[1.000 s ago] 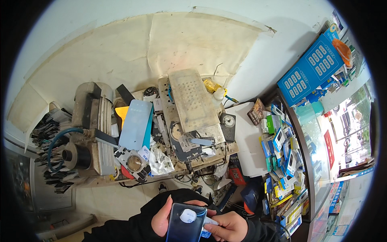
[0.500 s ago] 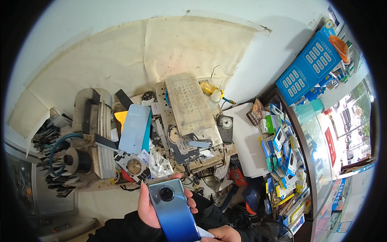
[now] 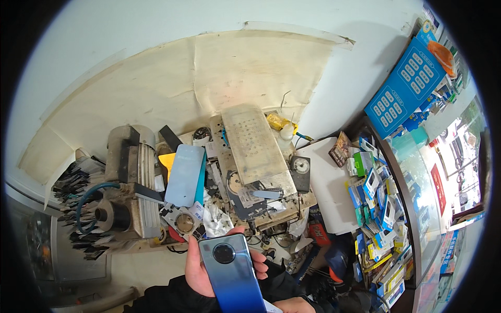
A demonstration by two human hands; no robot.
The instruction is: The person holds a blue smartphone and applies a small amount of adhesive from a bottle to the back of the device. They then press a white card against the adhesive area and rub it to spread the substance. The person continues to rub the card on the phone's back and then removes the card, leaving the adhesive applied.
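Left hand (image 3: 201, 268) wraps around the blue phone (image 3: 233, 274) — thumb on one long edge, fingertips (image 3: 260, 259) curled over the other, round camera lens facing up. Phone sits low in the frame, tilted, just in front of the cluttered workbench (image 3: 245, 208). Right hand (image 3: 292, 306) barely peeks in at the bottom edge beside the phone's lower end — whether it grips anything, I cannot tell. Grey motor pump (image 3: 128, 182) sits left on the bench

Wore dark, near-black long sleeves (image 3: 177, 297), loose and creased, ending at the wrists. Left hand (image 3: 201, 268) bare: no glove, ring or watch visible. Right hand (image 3: 295, 306) bare too, mostly cut off by the frame edge.
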